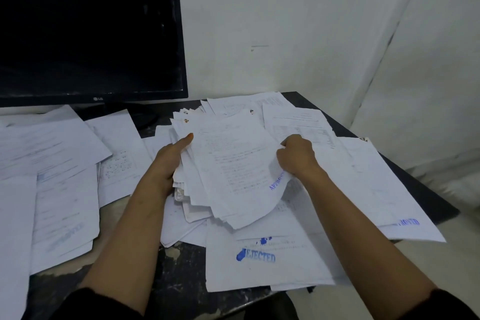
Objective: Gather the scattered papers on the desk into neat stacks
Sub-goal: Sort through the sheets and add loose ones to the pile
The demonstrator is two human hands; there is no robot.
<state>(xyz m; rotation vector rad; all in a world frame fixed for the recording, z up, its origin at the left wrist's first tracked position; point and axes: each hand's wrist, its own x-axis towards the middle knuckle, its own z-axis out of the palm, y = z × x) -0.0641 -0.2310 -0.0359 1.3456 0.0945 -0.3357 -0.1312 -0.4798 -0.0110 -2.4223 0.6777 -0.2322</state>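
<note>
A thick, uneven bundle of white printed papers [228, 163] is held over the middle of the dark desk [176, 286]. My left hand [168, 158] grips its left edge, thumb on top. On the bundle's right edge my right hand [297, 154] pinches the top sheet, which carries a blue stamp. Loose sheets lie all around: a sheet stamped REJECTED [259, 262] in front, sheets on the right [368, 184], more behind [293, 117], and overlapping sheets on the left [52, 158].
A black monitor [85, 31] stands at the back left, its base partly behind papers. White walls close the desk in behind and on the right. The desk's right edge [426, 189] runs diagonally, with papers overhanging it.
</note>
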